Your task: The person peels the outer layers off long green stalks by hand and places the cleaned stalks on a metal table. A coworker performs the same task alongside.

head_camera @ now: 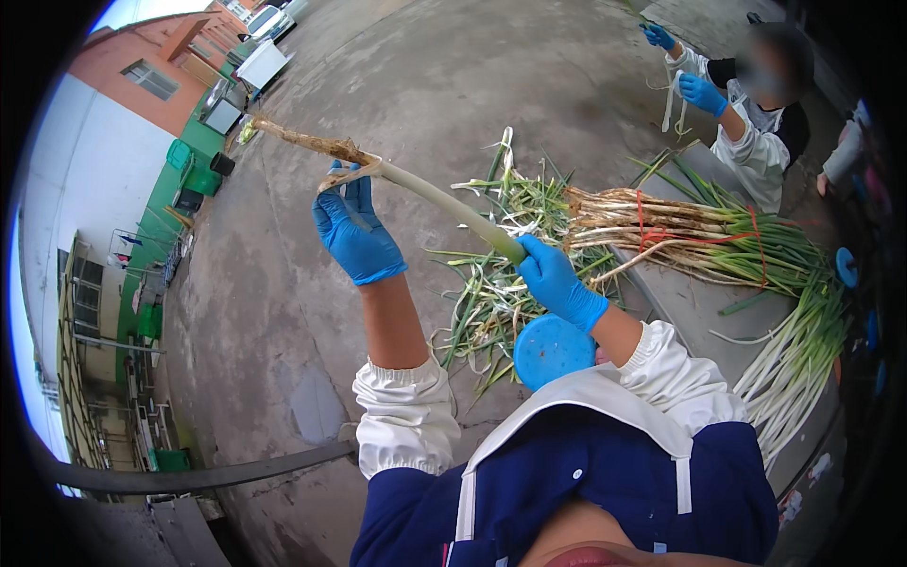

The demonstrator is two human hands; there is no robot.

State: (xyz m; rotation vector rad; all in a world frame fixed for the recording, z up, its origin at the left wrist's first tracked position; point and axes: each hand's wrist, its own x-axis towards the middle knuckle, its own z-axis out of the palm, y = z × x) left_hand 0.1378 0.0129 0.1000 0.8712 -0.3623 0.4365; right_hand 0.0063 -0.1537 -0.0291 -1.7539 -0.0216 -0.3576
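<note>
A long green onion [453, 205] slants across the view in front of me, its brown, soil-crusted root end pointing up and left. My right hand [556, 280], in a blue glove, grips its green part. My left hand [359, 230], gloved the same way, is below the brown part. Its fingers pinch a brownish strip of outer skin [351, 176] that hangs off the shaft. Past this strip, towards my right hand, the shaft looks smooth and pale. The leaf end beyond my right hand is hidden.
Onion trimmings [489, 305] litter the concrete around a blue round stool-like top [554, 352]. On my right, a metal table [687, 305] carries a red-tied onion bundle [659, 223] and pale, cleaned-looking onions [793, 368]. A co-worker [755, 135] in blue gloves handles onion strips opposite.
</note>
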